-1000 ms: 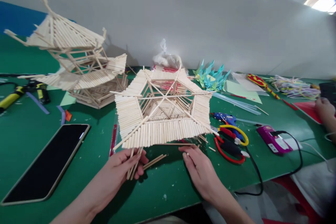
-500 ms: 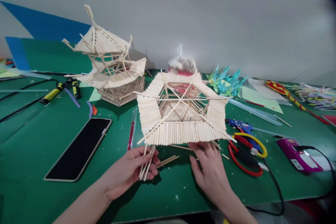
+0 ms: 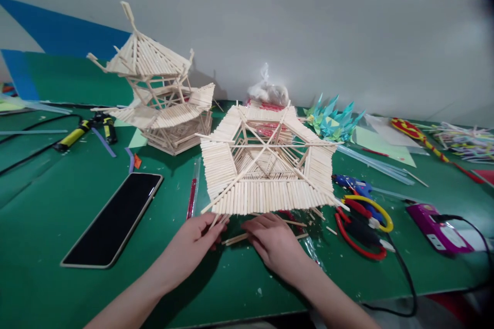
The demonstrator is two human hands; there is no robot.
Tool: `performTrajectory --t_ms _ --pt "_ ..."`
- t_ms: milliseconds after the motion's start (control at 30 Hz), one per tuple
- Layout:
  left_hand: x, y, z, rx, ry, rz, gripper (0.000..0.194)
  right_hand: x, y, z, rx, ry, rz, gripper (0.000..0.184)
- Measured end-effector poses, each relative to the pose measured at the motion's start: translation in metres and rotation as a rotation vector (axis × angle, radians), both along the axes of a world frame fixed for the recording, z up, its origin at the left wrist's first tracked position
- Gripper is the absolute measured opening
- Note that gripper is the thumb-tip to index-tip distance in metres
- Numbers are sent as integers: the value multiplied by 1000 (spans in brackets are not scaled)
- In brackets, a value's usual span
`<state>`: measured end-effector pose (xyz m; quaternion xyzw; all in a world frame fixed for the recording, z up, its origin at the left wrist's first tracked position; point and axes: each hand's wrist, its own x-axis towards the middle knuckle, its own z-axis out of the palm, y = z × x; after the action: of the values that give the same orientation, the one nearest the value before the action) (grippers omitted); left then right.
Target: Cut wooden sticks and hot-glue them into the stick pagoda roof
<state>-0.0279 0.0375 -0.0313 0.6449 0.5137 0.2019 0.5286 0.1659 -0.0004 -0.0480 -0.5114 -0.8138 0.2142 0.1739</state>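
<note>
A flat six-sided roof built of thin wooden sticks lies in the middle of the green table. My left hand is at its near left corner, fingers closed round a few loose sticks that poke out under the roof edge. My right hand lies palm down just in front of the roof's near edge, fingers curled over loose sticks on the table. A taller stick pagoda stands behind and to the left.
A black phone lies to the left. Red and yellow scissors, a blue glue gun and a purple device with a black cable sit to the right. Teal paper cranes, a plastic bag and yellow-handled pliers lie further back.
My right hand has slid left from the roof's right side to the loose sticks at its near edge. My left hand has moved up against the roof corner. The view shifted little lately.
</note>
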Motion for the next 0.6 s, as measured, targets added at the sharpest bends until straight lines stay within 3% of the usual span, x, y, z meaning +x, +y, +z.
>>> performTrajectory --t_ms 133,233,600 --pt "13 0 -10 236 152 -80 21 2 4 2 -19 -4 13 21" --pt "19 -3 -18 341 234 -130 29 4 4 4 -28 -3 -2 24" --pt "24 -6 -30 449 353 -224 36 15 1 0 -35 21 -134 21"
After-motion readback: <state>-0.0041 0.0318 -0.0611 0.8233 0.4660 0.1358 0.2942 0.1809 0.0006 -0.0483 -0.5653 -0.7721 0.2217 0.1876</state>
